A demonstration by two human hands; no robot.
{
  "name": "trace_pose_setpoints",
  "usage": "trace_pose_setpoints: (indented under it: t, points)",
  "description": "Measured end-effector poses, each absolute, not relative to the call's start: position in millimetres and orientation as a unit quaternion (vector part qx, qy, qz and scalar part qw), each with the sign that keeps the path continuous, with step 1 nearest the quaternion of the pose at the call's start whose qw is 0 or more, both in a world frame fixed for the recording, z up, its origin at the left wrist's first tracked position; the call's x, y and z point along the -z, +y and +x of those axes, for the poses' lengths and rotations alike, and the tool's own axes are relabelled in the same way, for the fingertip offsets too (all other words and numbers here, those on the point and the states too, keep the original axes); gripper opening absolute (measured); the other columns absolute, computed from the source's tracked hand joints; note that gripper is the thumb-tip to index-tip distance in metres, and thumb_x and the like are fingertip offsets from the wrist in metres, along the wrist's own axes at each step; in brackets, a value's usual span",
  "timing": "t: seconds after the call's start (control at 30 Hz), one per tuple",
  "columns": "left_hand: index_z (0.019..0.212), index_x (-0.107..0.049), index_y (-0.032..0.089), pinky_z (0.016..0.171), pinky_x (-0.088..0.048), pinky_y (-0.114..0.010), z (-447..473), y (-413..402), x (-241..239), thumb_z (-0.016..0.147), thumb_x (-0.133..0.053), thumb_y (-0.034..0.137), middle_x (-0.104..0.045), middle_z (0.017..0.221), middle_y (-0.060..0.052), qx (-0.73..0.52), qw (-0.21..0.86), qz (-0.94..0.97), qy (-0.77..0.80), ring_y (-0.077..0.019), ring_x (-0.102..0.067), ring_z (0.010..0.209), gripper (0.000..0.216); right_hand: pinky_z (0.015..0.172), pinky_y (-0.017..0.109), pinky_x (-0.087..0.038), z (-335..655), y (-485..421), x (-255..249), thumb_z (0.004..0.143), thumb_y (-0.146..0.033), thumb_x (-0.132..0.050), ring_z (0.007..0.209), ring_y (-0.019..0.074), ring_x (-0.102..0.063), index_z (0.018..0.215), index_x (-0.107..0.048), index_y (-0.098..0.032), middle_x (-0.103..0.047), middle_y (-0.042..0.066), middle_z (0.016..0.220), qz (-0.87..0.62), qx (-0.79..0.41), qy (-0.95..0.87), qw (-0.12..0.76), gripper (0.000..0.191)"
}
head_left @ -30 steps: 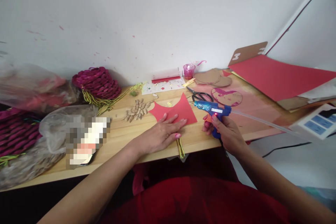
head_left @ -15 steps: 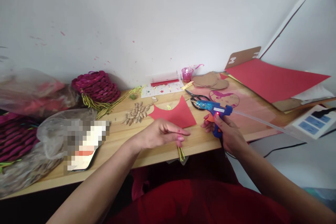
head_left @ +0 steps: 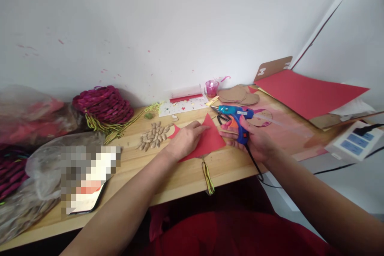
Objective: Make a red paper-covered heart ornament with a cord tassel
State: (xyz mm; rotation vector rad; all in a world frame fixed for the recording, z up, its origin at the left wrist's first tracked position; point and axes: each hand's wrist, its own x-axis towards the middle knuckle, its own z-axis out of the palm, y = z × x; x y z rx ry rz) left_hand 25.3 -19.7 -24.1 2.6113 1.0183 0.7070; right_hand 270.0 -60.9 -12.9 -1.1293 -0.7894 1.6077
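Observation:
My left hand [head_left: 186, 139] rests on a red paper cut-out [head_left: 210, 140] lying on the wooden table [head_left: 180, 176], fingers stretched flat across it. My right hand [head_left: 253, 140] is wrapped round the handle of a blue glue gun [head_left: 232, 112]. Its nozzle points left, just above the cut-out's upper tip. A clear glue stick juts out behind the gun to the right. A yellow-green tassel [head_left: 208, 176] hangs from under the paper over the table's front edge.
A pile of seeds [head_left: 153, 136], black scissors [head_left: 223, 119], a pink cup [head_left: 211, 87], cardboard shapes [head_left: 237, 95], a large red sheet [head_left: 309, 92], magenta woven baskets [head_left: 103, 104], plastic bags [head_left: 45, 156], a phone [head_left: 87, 192] and a power strip [head_left: 354, 142] lie around.
My left hand lifted, then came down flat on the red cut-out. The right hand brought the glue gun up and left towards the paper's tip.

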Motion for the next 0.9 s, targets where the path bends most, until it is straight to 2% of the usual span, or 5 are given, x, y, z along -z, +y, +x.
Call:
trace_pose_setpoints:
  t: [0.1,0.23,0.53,0.73,0.9]
  points:
    - [0.134,-0.062,0.019,0.087,-0.059,-0.034,26.8,-19.3,26.5,0.103,-0.043,0.023,-0.068,0.107,-0.009,-0.248,0.114,0.895,0.354,-0.0197,-0.070,0.093,0.036,0.058,0.037,-0.060,266.6,-59.9,6.8,0.092,-0.059,-0.057,0.085,0.0294,-0.077,0.094,-0.068,-0.023,-0.078,0.012,0.092,-0.459,-0.647,-0.341,0.505,0.037]
    - [0.154,-0.037,0.023,0.083,-0.060,-0.033,25.5,-18.9,31.5,0.100,-0.041,0.013,-0.067,0.103,-0.007,-0.238,0.080,0.904,0.345,-0.0190,-0.069,0.093,0.055,0.062,0.042,-0.061,256.7,-63.1,-2.3,0.090,-0.065,-0.055,0.091,0.0335,-0.076,0.094,-0.070,-0.024,-0.078,0.013,0.091,-0.445,-0.650,-0.382,0.484,0.044]
    - [0.104,-0.071,0.019,0.074,-0.057,-0.025,16.5,-21.2,33.9,0.097,-0.053,0.013,-0.073,0.096,-0.006,-0.331,0.102,0.873,0.344,-0.0156,-0.071,0.082,0.020,0.057,0.031,-0.058,248.9,-65.7,-8.0,0.093,-0.059,-0.056,0.084,0.0260,-0.077,0.097,-0.062,-0.024,-0.078,0.009,0.087,-0.431,-0.680,-0.376,0.458,0.035]
    - [0.089,-0.076,0.020,0.074,-0.057,-0.025,5.7,-15.9,28.8,0.089,-0.062,0.010,-0.078,0.088,-0.002,-0.360,0.251,0.835,0.332,-0.0142,-0.072,0.076,0.016,0.042,0.019,-0.043,265.7,-63.4,-9.2,0.098,-0.043,-0.057,0.055,0.0138,-0.067,0.090,-0.058,-0.020,-0.071,0.005,0.074,-0.582,-0.515,-0.487,0.398,0.025]
    - [0.085,-0.077,0.021,0.071,-0.056,-0.025,-2.0,-8.9,30.9,0.086,-0.065,0.015,-0.078,0.084,-0.002,-0.354,0.293,0.822,0.336,-0.0140,-0.072,0.072,0.014,0.046,0.024,-0.046,259.4,-66.8,-12.1,0.099,-0.040,-0.052,0.048,0.0115,-0.057,0.083,-0.053,-0.021,-0.065,0.002,0.069,-0.624,-0.396,-0.606,0.294,0.025]
